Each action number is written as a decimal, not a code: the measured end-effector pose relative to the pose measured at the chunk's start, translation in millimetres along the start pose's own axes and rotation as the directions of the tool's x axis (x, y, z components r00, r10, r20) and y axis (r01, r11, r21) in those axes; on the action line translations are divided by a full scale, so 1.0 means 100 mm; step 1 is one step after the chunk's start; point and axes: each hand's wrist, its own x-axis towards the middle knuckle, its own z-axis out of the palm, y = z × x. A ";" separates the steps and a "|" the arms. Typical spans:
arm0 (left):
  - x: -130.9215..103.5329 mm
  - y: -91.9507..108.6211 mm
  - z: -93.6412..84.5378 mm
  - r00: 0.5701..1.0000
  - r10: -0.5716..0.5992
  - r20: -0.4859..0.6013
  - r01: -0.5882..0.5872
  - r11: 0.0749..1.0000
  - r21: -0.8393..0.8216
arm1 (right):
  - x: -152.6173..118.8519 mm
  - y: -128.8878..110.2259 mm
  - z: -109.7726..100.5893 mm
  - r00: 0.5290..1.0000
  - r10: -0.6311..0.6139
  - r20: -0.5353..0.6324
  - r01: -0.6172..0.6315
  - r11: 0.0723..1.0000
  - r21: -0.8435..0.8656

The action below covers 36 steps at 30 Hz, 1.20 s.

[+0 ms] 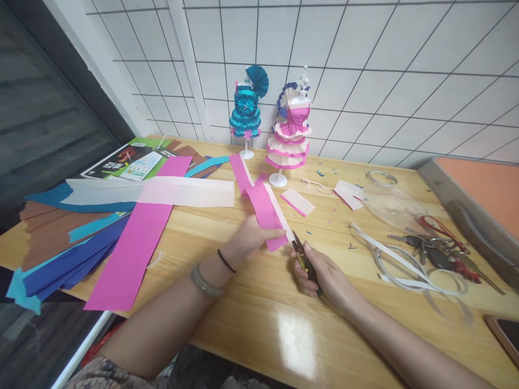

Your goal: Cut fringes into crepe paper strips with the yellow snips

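Near the middle of the table, my left hand point(256, 235) pinches a long pink paper strip point(263, 208) edged with white paper, thumb on top. The strip stretches away toward the back, folded or twisted partway. To its right, my right hand point(320, 268) is wrapped around small dark scissors point(302, 256) with some yellow on them. Their blades point up and left and meet the lower end of the white edge; whether they have cut into it I cannot tell. A small white paper piece with a pink border point(298, 202) lies just beyond.
Two miniature dress stands, one teal point(246, 111) and one pink and white point(288, 138), stand at the back by the tiled wall. Coloured paper sheets point(117, 243) spread across the left. Rolls of tape point(399, 265), keys point(440, 256) and a grey-rimmed orange case point(478, 189) occupy the right.
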 end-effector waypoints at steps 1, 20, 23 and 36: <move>0.00 -0.01 0.00 1.000 -0.001 -0.003 0.001 1.000 -0.004 | 0.00 0.01 0.00 1.000 -0.005 0.007 0.005 1.000 0.001; 0.01 -0.07 0.01 1.000 0.002 0.029 -0.004 0.998 0.065 | -0.01 0.00 0.01 0.999 -0.034 0.000 0.034 0.996 -0.087; 0.01 -0.06 0.02 1.000 -0.007 0.025 0.005 0.998 0.056 | -0.01 0.02 0.00 0.999 -0.032 -0.002 0.032 0.996 -0.084; 0.03 -0.09 0.01 1.000 -0.013 0.000 0.013 0.995 0.102 | 0.01 0.03 0.00 0.999 -0.031 -0.031 0.028 0.995 -0.097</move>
